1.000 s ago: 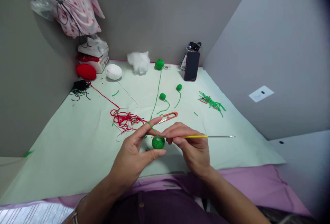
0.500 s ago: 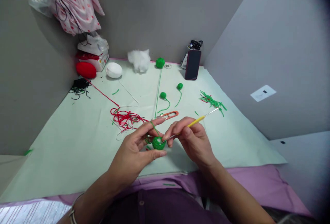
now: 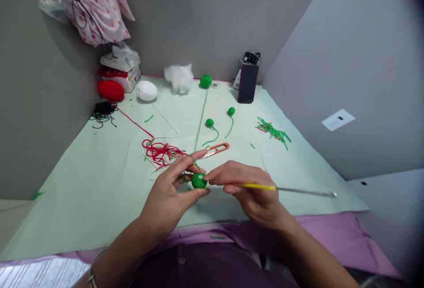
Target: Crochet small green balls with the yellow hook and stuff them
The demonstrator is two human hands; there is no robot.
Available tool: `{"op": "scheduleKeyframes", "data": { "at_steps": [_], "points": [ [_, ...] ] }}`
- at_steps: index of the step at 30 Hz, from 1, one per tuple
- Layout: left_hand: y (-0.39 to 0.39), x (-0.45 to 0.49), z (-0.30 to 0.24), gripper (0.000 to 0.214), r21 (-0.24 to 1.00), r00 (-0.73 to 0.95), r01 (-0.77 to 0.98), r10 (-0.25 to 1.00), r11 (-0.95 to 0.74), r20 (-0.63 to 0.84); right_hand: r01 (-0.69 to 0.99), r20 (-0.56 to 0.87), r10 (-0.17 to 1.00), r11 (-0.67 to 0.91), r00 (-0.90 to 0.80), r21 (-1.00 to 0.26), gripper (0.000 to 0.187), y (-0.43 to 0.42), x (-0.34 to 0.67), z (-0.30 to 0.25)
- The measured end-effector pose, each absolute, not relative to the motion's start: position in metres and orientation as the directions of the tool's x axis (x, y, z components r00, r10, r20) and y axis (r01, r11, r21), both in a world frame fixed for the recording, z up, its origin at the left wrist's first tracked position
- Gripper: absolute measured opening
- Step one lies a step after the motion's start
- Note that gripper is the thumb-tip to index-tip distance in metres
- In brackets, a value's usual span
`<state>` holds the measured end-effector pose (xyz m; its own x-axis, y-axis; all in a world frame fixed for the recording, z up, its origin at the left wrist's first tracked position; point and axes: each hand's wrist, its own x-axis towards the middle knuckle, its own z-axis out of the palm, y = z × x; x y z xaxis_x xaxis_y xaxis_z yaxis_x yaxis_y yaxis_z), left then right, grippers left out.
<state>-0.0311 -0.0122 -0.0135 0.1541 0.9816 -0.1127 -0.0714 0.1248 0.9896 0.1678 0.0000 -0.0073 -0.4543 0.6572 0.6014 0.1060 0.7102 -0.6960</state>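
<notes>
Between the thumb and fingers of my left hand (image 3: pixel 172 191) sits a small green crocheted ball (image 3: pixel 198 181), with a patch of white stuffing showing at its top. Green yarn (image 3: pixel 201 120) runs from the hand back to a green yarn ball (image 3: pixel 206 81) by the wall. My right hand (image 3: pixel 255 186) grips a crochet hook (image 3: pixel 258 186) with a yellow handle, its metal shaft pointing right. The hook's working tip is hidden near the ball, where the right fingertips touch its edge. Just beyond the left fingers lie orange-handled thread snips (image 3: pixel 218 148).
Two small green crocheted balls (image 3: pixel 210 123) with yarn tails lie mid-table. Tangled red yarn (image 3: pixel 162 152) is at left, green scraps (image 3: pixel 273 132) at right. Along the back stand white stuffing (image 3: pixel 179 78), white yarn (image 3: pixel 146 90), red yarn (image 3: pixel 111 90) and a phone (image 3: pixel 248 84).
My right hand has turned, so the crochet hook swings from pointing up and right to lying nearly level. The green crocheted ball has shifted slightly left and up with my left hand.
</notes>
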Motion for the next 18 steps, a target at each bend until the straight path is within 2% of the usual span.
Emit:
{"op": "scheduleKeyframes", "data": {
  "at_steps": [3, 7, 10, 13, 16, 18],
  "points": [
    [-0.016, -0.028, -0.016, 0.057, 0.996, 0.083, -0.064, 0.995, 0.067, -0.061, 0.279, 0.620, 0.619, 0.779, -0.482, -0.561, 0.016, -0.006, 0.166, -0.008],
    [-0.027, -0.026, -0.019, 0.050, 0.996, 0.026, -0.092, 1.000, -0.001, 0.003, 0.377, 0.576, 0.713, 0.701, -0.400, -0.606, 0.018, -0.016, 0.162, -0.013],
    [-0.034, -0.026, -0.019, 0.042, 0.989, 0.045, -0.149, 0.999, 0.007, 0.000, 0.404, 0.645, 0.645, 0.762, -0.410, -0.506, 0.027, -0.021, 0.164, -0.016],
    [-0.033, -0.025, -0.017, 0.037, 0.927, 0.104, -0.348, 0.989, 0.137, -0.107, 0.432, 0.699, 0.567, 0.813, -0.436, -0.390, 0.037, -0.022, 0.168, -0.018],
    [-0.027, -0.025, -0.014, 0.044, 0.741, 0.268, -0.573, 0.934, 0.350, -0.235, 0.406, 0.742, 0.484, 0.860, -0.463, -0.308, 0.047, -0.020, 0.171, -0.019],
    [-0.022, -0.026, -0.013, 0.053, 0.640, 0.398, -0.612, 0.880, 0.465, -0.259, 0.389, 0.758, 0.461, 0.873, -0.462, -0.294, 0.051, -0.019, 0.171, -0.021]
  ]
}}
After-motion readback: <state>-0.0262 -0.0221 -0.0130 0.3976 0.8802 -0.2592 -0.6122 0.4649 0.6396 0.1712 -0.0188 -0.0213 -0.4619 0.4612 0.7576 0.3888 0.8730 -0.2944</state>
